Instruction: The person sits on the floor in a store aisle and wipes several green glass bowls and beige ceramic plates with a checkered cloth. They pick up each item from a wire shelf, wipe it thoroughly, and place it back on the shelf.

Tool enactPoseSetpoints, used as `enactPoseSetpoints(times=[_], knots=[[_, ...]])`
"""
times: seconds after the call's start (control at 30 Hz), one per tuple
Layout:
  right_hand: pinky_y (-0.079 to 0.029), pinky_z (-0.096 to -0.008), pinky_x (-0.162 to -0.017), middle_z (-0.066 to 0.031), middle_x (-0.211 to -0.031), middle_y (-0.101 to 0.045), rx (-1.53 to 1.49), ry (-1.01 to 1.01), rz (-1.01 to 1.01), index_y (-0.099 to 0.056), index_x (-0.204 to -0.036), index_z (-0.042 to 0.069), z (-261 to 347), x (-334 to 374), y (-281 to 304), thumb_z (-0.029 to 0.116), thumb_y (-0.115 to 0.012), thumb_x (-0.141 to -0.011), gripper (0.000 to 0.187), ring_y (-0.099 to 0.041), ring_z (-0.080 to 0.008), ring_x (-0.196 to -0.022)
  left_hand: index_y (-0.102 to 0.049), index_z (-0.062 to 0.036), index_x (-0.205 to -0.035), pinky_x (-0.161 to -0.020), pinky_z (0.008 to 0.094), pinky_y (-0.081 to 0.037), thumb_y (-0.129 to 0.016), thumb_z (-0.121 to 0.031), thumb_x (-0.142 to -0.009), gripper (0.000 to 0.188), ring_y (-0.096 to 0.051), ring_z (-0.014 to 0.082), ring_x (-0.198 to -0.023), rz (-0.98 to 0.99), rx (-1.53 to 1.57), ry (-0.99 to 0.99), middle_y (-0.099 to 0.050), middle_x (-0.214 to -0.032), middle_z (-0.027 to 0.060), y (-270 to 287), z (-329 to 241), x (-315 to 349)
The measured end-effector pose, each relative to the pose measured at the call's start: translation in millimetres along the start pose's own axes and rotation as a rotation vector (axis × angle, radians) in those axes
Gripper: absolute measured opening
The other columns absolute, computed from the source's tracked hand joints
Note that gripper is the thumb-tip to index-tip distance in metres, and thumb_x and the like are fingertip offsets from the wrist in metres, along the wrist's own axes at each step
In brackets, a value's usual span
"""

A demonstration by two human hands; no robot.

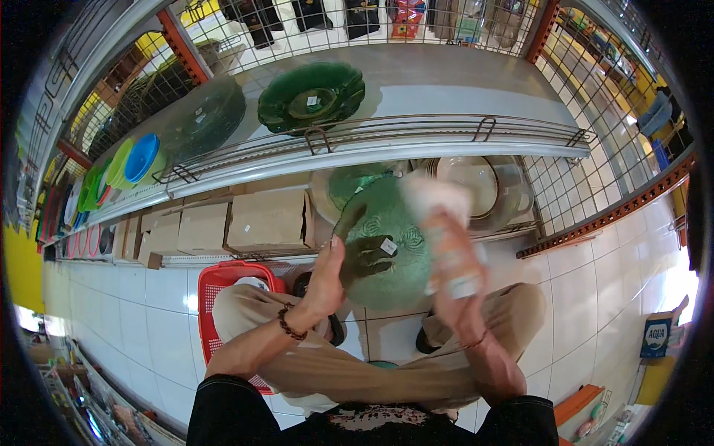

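A round green glass plate (387, 279) with a small white sticker is held up in front of me, above my lap. My left hand (325, 282) grips its left edge, thumb on the near face and the fingers showing dimly through the glass. At the plate's right side is my right hand (455, 275), smeared by motion, with a white cloth (435, 197) bunched in it. Whether the cloth touches the glass I cannot tell. On the upper shelf stand a dark green scalloped glass dish (312, 98) and a smoky glass plate (204, 119).
The metal shelf (446, 82) has a wire rail along its front. Below it sit cardboard boxes (268, 219) and cream plates (467, 186). A red plastic basket (208, 297) stands by my left leg. Blue and green bowls (141, 157) line the shelf's left.
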State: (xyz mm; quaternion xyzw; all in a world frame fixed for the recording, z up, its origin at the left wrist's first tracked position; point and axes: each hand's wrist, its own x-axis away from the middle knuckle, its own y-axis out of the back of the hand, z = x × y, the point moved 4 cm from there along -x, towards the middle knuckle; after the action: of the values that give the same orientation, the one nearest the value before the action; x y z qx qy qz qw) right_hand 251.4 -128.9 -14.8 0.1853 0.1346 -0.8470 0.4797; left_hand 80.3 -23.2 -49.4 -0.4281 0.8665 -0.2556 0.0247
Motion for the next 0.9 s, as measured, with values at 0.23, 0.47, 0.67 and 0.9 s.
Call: enactPoseSetpoints(times=[0.23,0.47,0.67,0.9], knots=[[-0.034,-0.0409,-0.106,-0.0072,-0.132,-0.051,0.672,0.367,0.646,-0.056,-0.122,0.007,22,28,-62,0.008,-0.06,-0.071,0.051,-0.046,-0.0212,-0.125,-0.04,-0.0013,-0.13,-0.096,0.0381,-0.043,-0.026,-0.044,-0.099,0.054,-0.054,0.0231,-0.111,-0.086,-0.047,-0.128,-0.052,-0.123,0.0136,16,-9,-5],[-0.035,-0.0407,-0.105,-0.0136,-0.131,-0.051,0.466,0.225,0.58,-0.051,-0.127,0.003,18,23,-70,0.004,-0.063,-0.07,0.058,-0.046,-0.0271,-0.125,-0.043,0.0017,-0.124,-0.089,0.0339,-0.045,-0.021,-0.037,-0.102,0.05,-0.057,0.0204,-0.101,-0.16,0.129,-0.105,-0.055,-0.115,0.0134,15,13,1],[-0.034,-0.0401,-0.106,-0.0176,-0.135,-0.046,0.278,0.049,0.486,-0.046,-0.132,0.004,8,7,-72,-0.001,-0.059,-0.073,0.06,-0.041,-0.0321,-0.128,-0.051,-0.0003,-0.112,-0.079,0.0289,-0.047,-0.024,-0.047,-0.099,0.056,-0.057,0.0148,-0.091,-0.191,-0.019,-0.196,-0.057,-0.101,0.0085,-2,24,1],[-0.031,-0.0372,-0.108,-0.0162,-0.133,-0.049,0.15,-0.083,0.559,-0.049,-0.129,0.002,12,14,-80,-0.004,-0.056,-0.077,0.053,-0.043,-0.0292,-0.128,-0.053,-0.0018,-0.101,-0.066,0.0268,-0.048,-0.03,-0.053,-0.097,0.056,-0.058,0.0142,-0.073,-0.202,0.017,-0.083,-0.057,-0.08,0.0043,21,15,2]])
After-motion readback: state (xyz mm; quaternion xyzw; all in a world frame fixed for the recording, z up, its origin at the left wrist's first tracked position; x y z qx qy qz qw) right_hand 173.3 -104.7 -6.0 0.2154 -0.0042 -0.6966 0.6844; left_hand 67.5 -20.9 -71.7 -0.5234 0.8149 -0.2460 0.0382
